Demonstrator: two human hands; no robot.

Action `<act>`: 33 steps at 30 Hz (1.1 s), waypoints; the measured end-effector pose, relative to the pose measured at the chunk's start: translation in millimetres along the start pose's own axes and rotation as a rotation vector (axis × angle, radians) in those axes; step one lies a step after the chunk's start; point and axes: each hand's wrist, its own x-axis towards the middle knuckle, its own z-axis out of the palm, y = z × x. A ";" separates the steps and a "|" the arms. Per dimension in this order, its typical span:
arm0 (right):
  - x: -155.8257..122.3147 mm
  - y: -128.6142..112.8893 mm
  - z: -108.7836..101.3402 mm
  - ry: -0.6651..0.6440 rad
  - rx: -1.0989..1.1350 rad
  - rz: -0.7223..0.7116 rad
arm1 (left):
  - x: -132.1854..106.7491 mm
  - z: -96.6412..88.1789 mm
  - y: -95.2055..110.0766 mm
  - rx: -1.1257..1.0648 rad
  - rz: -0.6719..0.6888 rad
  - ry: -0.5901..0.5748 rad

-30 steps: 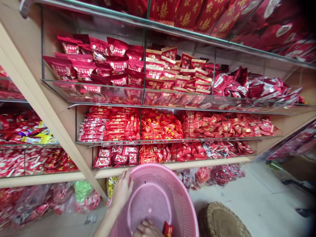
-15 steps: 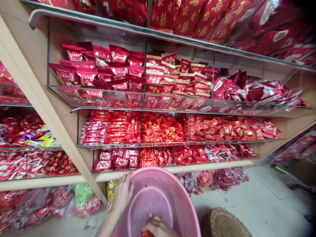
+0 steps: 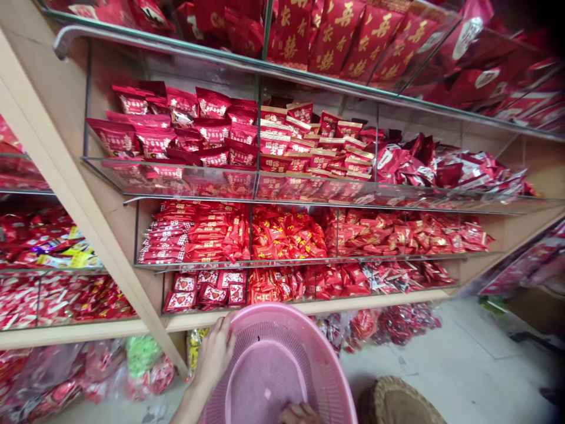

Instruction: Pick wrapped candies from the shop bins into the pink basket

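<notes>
My left hand (image 3: 216,350) is closed over the left rim of a pink plastic basket (image 3: 329,359), fingertips hooked inside. The basket is tilted toward me, and its perforated wall and mesh bottom show. Low inside it, at the picture's bottom edge, is my right hand (image 3: 300,414), cut off by the frame. Its fingers look curled, and whatever lies beneath them is hidden. A small pale diamond-shaped spot (image 3: 267,393) shows on the basket's bottom.
Glass-fronted shelves (image 3: 309,203) of red-wrapped packets rise ahead, just beyond the basket. Bagged packets (image 3: 399,324) lie on the floor underneath. A round woven-rimmed stool or container (image 3: 397,403) stands at lower right. A wooden upright (image 3: 95,218) divides the shelving at left.
My right hand has moved down and to the right toward the frame's edge. The small red and yellow packet seen at its fingers is out of sight. My left hand stays on the rim.
</notes>
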 end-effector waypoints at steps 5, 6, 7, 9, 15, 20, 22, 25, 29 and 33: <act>22.4 -19.9 -187.7 0.037 0.108 -0.010 | -1.4 -9.5 -13.1 -0.062 -0.094 -0.144; 30.1 -21.9 -225.1 0.094 0.113 0.008 | -3.2 -9.8 -16.4 -0.075 -0.106 -0.157; 39.1 -23.0 -258.8 0.175 0.104 0.028 | -5.5 -9.4 -19.4 -0.087 -0.114 -0.171; 60.3 -22.0 -312.1 0.353 0.035 0.049 | -10.3 -7.8 -23.9 -0.104 -0.128 -0.180; 127.6 -6.8 -362.0 0.409 -0.116 0.160 | -17.2 -5.2 -27.1 -0.088 -0.134 -0.166; 151.7 -10.9 -347.2 0.250 -0.126 0.333 | -16.2 -7.1 -25.5 -0.081 -0.134 -0.158; 153.6 -14.4 -343.0 0.230 -0.125 0.357 | -15.4 -7.7 -24.5 -0.083 -0.134 -0.159; 154.1 -16.6 -340.8 0.221 -0.102 0.366 | -13.9 -7.4 -23.8 -0.092 -0.122 -0.164; 154.2 -14.3 -339.6 0.287 -0.079 0.308 | -12.3 -4.0 -26.9 -0.126 -0.084 -0.156; 154.1 -10.9 -337.1 0.346 -0.086 0.253 | -12.2 0.3 -31.7 -0.130 -0.086 -0.151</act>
